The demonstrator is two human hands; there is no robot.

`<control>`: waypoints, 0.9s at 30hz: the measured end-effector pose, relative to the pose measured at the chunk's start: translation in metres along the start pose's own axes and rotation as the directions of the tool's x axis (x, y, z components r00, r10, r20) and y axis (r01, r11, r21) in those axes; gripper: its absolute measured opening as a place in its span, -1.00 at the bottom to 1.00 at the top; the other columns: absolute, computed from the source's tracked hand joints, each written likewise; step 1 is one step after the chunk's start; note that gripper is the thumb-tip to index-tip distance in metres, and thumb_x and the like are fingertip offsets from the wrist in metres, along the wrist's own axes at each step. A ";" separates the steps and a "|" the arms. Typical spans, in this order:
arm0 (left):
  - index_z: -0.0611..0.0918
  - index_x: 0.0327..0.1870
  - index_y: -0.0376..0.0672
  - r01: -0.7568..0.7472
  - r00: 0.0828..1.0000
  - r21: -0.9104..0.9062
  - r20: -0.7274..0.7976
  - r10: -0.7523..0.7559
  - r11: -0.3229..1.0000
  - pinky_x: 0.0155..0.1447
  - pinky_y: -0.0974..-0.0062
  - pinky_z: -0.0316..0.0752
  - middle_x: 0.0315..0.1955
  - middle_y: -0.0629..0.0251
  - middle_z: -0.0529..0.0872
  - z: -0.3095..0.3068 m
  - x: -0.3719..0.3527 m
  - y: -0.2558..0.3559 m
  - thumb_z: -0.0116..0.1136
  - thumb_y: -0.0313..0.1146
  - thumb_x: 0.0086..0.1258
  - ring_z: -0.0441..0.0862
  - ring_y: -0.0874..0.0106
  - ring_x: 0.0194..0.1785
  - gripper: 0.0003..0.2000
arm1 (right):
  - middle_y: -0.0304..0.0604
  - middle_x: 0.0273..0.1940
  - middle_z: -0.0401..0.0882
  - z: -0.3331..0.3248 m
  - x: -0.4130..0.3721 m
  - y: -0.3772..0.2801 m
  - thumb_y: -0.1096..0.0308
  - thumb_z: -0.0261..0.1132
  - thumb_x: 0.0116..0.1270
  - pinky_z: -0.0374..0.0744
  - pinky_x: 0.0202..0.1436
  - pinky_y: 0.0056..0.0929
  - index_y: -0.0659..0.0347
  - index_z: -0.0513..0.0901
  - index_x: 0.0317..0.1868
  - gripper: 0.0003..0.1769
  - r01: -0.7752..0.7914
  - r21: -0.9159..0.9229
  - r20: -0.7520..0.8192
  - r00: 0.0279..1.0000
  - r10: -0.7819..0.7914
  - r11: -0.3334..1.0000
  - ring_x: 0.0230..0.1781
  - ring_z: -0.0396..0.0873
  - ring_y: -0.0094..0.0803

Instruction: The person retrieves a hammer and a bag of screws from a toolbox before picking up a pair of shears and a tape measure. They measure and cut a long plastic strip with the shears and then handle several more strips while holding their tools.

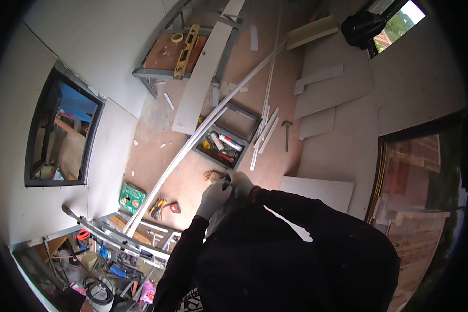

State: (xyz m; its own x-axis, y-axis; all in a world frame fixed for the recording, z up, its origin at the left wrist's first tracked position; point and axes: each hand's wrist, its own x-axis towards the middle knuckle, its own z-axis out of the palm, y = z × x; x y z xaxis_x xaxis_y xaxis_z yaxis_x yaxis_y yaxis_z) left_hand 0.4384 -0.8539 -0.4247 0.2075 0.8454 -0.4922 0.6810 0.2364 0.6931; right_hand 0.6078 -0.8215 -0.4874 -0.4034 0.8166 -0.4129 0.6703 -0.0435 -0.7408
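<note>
Both of my hands wear pale gloves and are held close together in front of my body. My left hand (212, 199) is closed, its fingers meeting those of my right hand (241, 183), which is closed too. A small dark-blue patch shows between them, but whatever they grip is too small to make out. Just beyond the hands, part of a brown shoe (211, 176) shows on the floor. Further ahead stands a grey metal-framed tray (203, 151) with tubes and hand tools in it. Long white trim strips (174, 161) run diagonally past its left side.
A hammer (287, 136) and short white strips (269, 130) lie right of the tray. A yellow spirit level (186, 52) rests on a low bench. Left are a green box (132, 197) and yellow-handled tools (158, 208). White panels (317, 192) lie along the right.
</note>
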 end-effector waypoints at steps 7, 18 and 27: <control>0.64 0.17 -0.19 0.021 0.994 -0.251 -0.096 -0.047 0.968 0.22 0.12 0.52 0.05 -0.11 0.71 0.045 0.036 -0.079 0.02 -0.12 0.50 0.64 -0.06 0.15 -0.60 | -0.24 -0.26 0.70 -0.053 -0.032 0.000 0.24 0.30 0.32 0.58 -0.12 -0.46 0.22 0.73 -0.11 -0.74 -0.292 0.442 0.383 0.916 0.116 0.849 -0.25 0.61 -0.54; 0.60 0.28 -0.13 -0.081 0.969 -0.388 0.187 0.164 0.918 0.34 0.31 0.46 0.27 0.07 0.62 0.093 0.049 -0.116 0.09 -0.22 0.51 0.54 0.12 0.34 -0.61 | -0.30 -0.34 0.66 -0.043 -0.071 0.008 0.16 0.30 0.39 0.51 -0.20 -0.48 0.17 0.76 -0.05 -0.70 -0.276 0.330 0.365 0.919 0.147 0.903 -0.36 0.50 -0.58; 0.67 0.01 -0.15 -0.474 0.859 0.094 0.268 0.436 0.876 0.21 0.24 0.52 0.00 0.14 0.71 0.150 0.057 -0.108 -0.03 -0.29 0.51 0.62 0.13 0.12 -0.75 | 0.09 -0.12 0.75 -0.042 -0.104 0.020 -0.05 0.40 0.20 0.60 0.05 -0.12 0.20 0.75 -0.07 -0.51 -0.028 -0.132 0.076 0.996 0.038 0.991 -0.08 0.69 0.03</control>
State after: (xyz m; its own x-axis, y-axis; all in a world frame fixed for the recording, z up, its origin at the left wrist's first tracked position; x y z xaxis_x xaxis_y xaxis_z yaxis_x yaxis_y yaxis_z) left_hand 0.4819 -0.9029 -0.6065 0.6636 0.7007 -0.2623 0.5643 -0.2386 0.7903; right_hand 0.6888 -0.8833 -0.4371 -0.4240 0.7680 -0.4800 0.7574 0.0101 -0.6529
